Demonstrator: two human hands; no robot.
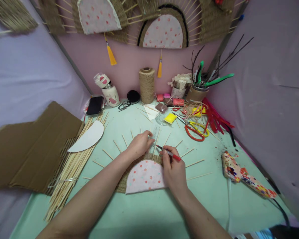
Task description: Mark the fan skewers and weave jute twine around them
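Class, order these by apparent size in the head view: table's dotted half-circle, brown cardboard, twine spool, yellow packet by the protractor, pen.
Brown cardboard
Dotted half-circle
Twine spool
Last: yellow packet and pen, too alike to rank; the right hand partly covers the pen.

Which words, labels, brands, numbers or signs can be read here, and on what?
None is legible.
Clear ruler by the left hand: markings too small to read.
Clear protractor: markings too small.
Blue item, bottom right: any print too blurred.
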